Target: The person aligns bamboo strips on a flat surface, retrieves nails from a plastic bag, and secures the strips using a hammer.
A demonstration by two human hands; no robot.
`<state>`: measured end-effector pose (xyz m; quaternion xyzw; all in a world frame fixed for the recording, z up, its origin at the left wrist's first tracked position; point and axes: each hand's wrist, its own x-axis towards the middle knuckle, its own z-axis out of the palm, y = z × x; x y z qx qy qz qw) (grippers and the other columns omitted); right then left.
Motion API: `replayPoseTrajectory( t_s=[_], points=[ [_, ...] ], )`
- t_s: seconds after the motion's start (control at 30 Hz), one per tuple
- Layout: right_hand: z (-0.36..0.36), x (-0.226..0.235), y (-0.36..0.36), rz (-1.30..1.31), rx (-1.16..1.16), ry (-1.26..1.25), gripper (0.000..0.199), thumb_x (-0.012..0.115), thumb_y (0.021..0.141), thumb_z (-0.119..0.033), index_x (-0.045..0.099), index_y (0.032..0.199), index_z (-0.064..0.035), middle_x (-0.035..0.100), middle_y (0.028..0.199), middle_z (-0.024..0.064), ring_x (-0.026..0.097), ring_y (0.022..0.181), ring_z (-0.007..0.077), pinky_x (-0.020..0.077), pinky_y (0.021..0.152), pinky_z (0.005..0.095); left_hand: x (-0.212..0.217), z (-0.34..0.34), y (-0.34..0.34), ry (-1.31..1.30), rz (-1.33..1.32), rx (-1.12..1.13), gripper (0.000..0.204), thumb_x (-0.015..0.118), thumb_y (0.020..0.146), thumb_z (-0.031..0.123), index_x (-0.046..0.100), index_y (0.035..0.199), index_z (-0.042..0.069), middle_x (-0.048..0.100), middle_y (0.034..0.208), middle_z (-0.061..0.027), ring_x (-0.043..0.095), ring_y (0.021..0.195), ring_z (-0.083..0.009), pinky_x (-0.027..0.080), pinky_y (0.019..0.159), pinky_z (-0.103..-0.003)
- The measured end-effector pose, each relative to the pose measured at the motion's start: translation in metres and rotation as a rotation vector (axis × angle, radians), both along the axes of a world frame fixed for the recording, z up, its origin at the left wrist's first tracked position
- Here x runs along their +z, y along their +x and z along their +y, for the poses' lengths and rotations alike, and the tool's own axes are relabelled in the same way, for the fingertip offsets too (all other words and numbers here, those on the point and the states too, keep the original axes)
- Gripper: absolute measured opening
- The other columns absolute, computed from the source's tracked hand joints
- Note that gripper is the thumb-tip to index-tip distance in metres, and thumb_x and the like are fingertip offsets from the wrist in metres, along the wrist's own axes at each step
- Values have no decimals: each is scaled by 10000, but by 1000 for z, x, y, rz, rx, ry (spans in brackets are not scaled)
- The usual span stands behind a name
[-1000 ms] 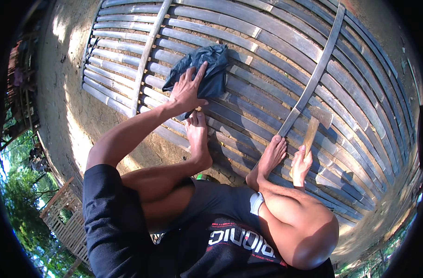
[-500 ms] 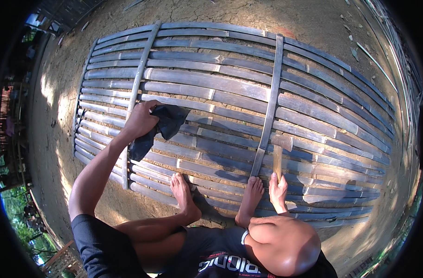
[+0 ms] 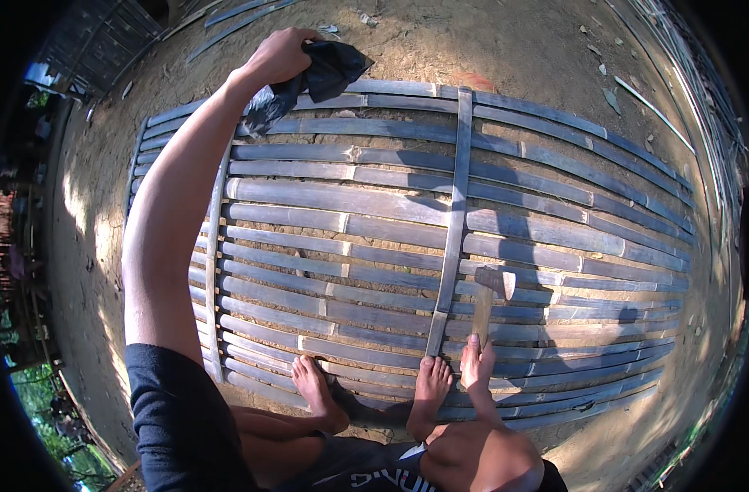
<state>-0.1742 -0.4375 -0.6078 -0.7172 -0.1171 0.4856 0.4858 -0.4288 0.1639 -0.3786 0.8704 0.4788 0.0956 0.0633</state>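
My left hand (image 3: 282, 56) is raised at the far left of the bamboo panel, closed around a crumpled black plastic bag (image 3: 335, 70) that hangs from the fingers. Down at the near right, my right hand (image 3: 477, 364) grips the wooden handle of a hammer (image 3: 483, 312). Its blocky head (image 3: 496, 283) is just above the slats, right of a crosspiece (image 3: 449, 246). The bamboo panel (image 3: 325, 193) lies on the ground, made of long grey split slats with crosspieces over them. My outstretched left arm hides its far left part.
My bare feet (image 3: 432, 384) rest at the panel's near edge. Cracked dry soil (image 3: 505, 41) surrounds it. Loose bamboo strips (image 3: 235, 29) lie at the far left, a thin pale stick (image 3: 653, 111) and more strips at the far right. A woven wall (image 3: 104, 41) stands at the upper left.
My left hand has moved from the panel's left middle to beyond its far edge, taking the black plastic bag along. The hammer stays in my right hand, slightly lower in view.
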Motion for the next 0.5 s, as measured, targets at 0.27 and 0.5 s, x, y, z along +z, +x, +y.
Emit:
replayPoseTrajectory(
  t_s=[0.27, 0.5],
  points=[
    [-2, -10, 12, -9, -38, -9, 313, 531, 1087, -374, 500, 983, -80, 425, 620, -30, 388, 463, 51, 324, 400, 245, -92, -17, 65, 182, -2, -142, 712, 771, 868, 230, 483, 1516, 159, 471, 1525, -158, 412, 1435, -377, 385, 1153, -525],
    [12, 5, 21, -159, 62, -44, 367, 499, 1099, -378, 543, 1048, -18, 456, 599, -8, 413, 450, 67, 336, 396, 243, -173, -276, -46, -206, 1, -511, 441, 656, 922, 195, 615, 1356, 126, 540, 1390, -141, 444, 1395, -337, 373, 1152, -510]
  ],
)
